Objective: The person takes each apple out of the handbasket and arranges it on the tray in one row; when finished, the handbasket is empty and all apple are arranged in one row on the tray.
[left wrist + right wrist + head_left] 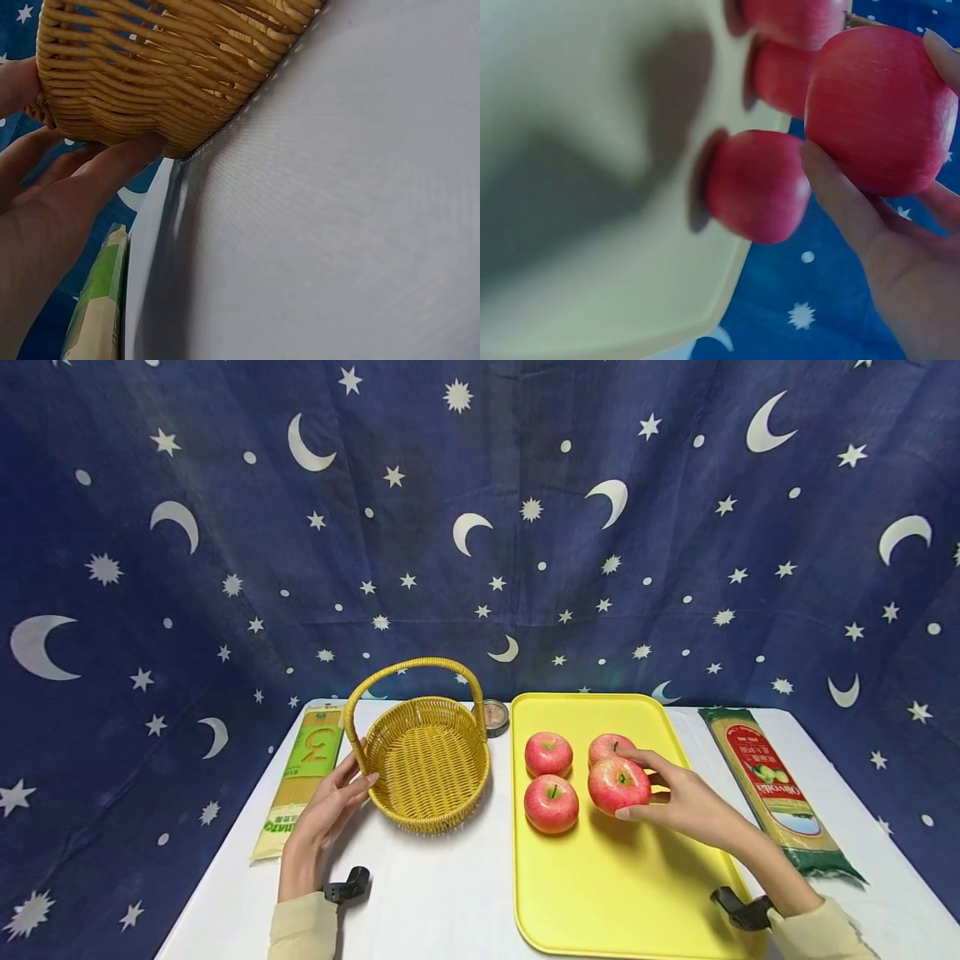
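My right hand (675, 797) grips a red apple (618, 787) between thumb and fingers. In the right wrist view this apple (881, 112) is clear of the yellow tray (630, 893), where several other red apples sit. One apple (609, 747) lies just behind the held one and is partly hidden by it. Left of these are a rear apple (548, 753) and a front apple (551, 804). My left hand (326, 810) holds the left side of a yellow woven basket (427, 760), near the foot of its arched handle. Nothing lies inside the basket.
Left of the basket lies a green-labelled noodle pack (303, 768). A pack with a red label (780, 793) lies right of the tray. Behind the basket's right side stands a small round container (495, 717). A blue star-and-moon curtain (480, 577) hangs behind the white table (435, 902).
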Available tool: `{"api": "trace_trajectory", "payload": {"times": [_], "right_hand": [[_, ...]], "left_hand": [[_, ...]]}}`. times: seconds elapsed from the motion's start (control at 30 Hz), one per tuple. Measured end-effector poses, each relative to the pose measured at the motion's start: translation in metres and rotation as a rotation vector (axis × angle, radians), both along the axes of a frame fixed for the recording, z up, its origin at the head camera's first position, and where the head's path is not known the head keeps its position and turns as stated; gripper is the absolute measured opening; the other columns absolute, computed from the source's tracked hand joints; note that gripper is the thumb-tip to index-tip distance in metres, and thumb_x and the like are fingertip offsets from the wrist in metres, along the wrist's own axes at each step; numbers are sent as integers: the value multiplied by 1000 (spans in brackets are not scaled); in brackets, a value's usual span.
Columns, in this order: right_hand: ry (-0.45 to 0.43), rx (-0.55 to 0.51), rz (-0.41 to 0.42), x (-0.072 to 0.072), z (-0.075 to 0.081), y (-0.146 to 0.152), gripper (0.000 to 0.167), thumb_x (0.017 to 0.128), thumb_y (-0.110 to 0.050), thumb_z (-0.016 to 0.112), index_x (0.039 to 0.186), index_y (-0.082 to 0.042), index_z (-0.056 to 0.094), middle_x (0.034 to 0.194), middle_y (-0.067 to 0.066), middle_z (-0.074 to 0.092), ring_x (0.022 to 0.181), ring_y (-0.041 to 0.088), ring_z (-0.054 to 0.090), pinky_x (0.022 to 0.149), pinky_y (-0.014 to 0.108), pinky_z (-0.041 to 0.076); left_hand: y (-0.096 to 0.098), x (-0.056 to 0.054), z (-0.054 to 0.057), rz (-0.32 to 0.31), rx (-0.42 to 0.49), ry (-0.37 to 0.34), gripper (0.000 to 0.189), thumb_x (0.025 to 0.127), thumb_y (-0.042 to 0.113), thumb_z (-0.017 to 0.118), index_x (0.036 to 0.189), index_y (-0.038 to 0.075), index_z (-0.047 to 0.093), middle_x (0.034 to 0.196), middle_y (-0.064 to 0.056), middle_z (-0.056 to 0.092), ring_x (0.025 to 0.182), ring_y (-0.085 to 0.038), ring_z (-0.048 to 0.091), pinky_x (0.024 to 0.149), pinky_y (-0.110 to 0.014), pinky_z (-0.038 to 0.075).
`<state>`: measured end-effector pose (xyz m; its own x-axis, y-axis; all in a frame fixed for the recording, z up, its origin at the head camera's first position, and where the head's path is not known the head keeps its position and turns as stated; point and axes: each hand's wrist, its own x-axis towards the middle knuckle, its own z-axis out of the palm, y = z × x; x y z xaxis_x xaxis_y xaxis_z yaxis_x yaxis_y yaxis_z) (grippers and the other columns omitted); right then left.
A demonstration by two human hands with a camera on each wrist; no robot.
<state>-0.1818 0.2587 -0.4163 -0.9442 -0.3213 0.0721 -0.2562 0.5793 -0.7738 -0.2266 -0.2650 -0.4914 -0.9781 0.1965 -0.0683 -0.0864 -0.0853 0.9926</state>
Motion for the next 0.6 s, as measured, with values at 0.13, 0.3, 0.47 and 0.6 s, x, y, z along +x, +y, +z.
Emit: {"api": "trace_trajectory", "payload": {"times": [0.13, 0.3, 0.47, 0.6], "right_hand": [[-33, 3, -23, 2, -9, 6, 79, 82, -30, 88, 147, -8, 50, 137, 20, 59, 117, 37, 63, 89, 34, 62], [-61, 29, -40, 1, -19, 11, 76, 83, -31, 87, 146, -8, 50, 139, 22, 57, 117, 40, 63, 91, 42, 62], [-63, 63, -53, 1, -27, 13, 77, 84, -31, 86, 145, -4, 50, 138, 24, 58, 116, 42, 64, 93, 48, 61], [-77, 54, -47, 0, -33, 13, 77, 84, -31, 86, 146, -3, 49, 138, 23, 58, 115, 38, 64, 92, 41, 61]], "left_hand": [[1, 0, -1, -1, 11, 1, 81, 102, 7, 59, 167, 11, 10, 172, -15, 12, 152, -35, 26, 106, -21, 47], [2, 0, -1, 1, 10, -2, 81, 103, 8, 59, 167, 12, 10, 172, -14, 12, 153, -35, 25, 105, -19, 48], [1, 2, 1, -2, -16, -5, 81, 103, 10, 60, 167, 12, 10, 173, -13, 10, 154, -34, 23, 102, -16, 48], [2, 2, 1, -4, -19, -4, 81, 103, 11, 60, 167, 13, 9, 173, -13, 10, 154, -33, 23, 103, -16, 48]]}}
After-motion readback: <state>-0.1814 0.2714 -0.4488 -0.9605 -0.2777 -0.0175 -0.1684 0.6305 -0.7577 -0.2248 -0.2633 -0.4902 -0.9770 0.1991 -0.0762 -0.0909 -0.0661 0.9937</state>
